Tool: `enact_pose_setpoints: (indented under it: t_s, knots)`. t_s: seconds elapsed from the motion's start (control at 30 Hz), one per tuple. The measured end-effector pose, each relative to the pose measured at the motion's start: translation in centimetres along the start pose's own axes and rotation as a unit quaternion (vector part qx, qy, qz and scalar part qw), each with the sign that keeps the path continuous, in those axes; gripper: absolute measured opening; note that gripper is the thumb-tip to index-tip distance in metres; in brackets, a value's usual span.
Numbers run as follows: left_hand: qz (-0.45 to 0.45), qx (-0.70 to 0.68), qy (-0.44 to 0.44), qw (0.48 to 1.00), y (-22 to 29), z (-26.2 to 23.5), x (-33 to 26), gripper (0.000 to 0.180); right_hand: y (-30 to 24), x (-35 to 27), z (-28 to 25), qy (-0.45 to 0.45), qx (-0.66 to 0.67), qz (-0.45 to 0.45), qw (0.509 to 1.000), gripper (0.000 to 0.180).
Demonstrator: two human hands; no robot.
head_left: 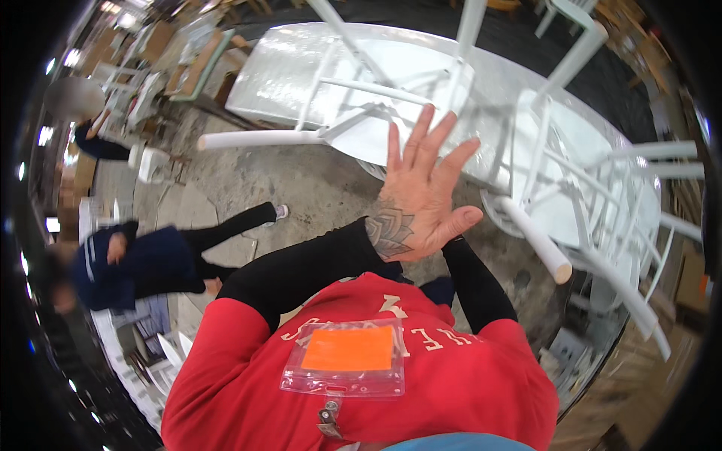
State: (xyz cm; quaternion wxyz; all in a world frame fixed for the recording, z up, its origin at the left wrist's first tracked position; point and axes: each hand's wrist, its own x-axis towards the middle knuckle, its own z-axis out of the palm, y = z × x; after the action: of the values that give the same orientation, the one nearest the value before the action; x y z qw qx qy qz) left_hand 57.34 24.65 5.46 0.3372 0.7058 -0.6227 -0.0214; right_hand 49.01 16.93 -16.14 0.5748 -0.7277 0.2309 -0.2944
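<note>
My left hand (423, 184) is raised in front of me, back of the hand up, with its fingers spread and nothing in it. A dark flower-like tattoo covers its wrist side, where the black sleeve (316, 263) ends. Behind its fingertips lies an upturned white chair (391, 75), legs in the air, on a shiny wrapped table (278, 68). I cannot make out any contact between hand and chair. My right forearm (477, 278), also in a black sleeve, reaches forward from the right; its hand is hidden behind the left one.
More white chairs (571, 165) are stacked upside down at the right, their legs (538, 240) jutting toward me. One chair leg (259, 140) sticks out to the left. A person in dark clothes (150, 259) stands at the left, another person (101, 139) farther back. Cardboard (688, 282) lines the right side.
</note>
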Motion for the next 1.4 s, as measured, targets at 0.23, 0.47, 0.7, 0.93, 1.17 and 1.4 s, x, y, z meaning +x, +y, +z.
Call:
enact_pose_setpoints:
  t_s: [0.23,0.47,0.7,0.93,1.17,1.4]
  knots:
    - [0.005,-0.03,-0.01,0.999,-1.2,-1.1,-1.5,0.075,-9.9,-0.2,0.7,-0.01,0.059,-0.216,0.975,0.041]
    - [-0.023,-0.035,-0.011,0.999,0.3,0.7,-0.4,0.074,2.3,2.2,0.0,0.071,-0.014,-0.209,0.975,0.044]
    - [-0.057,0.017,0.076,0.995,-0.1,0.3,-1.1,0.074,-9.4,0.3,0.5,-0.025,0.081,-0.222,0.971,0.032]
    - [-0.062,0.011,0.077,0.995,1.1,1.0,-0.8,0.069,0.8,1.9,-0.7,0.046,0.027,-0.217,0.975,0.044]
    - [-0.052,-0.008,0.142,0.988,-2.7,-2.6,-2.8,0.062,3.3,0.3,-3.1,-0.044,-0.14,-0.114,0.983,0.054]
    - [-0.236,0.32,0.285,0.872,-19.8,-18.5,-11.9,0.052,0.3,7.6,-9.0,0.367,0.359,0.143,0.846,0.042]
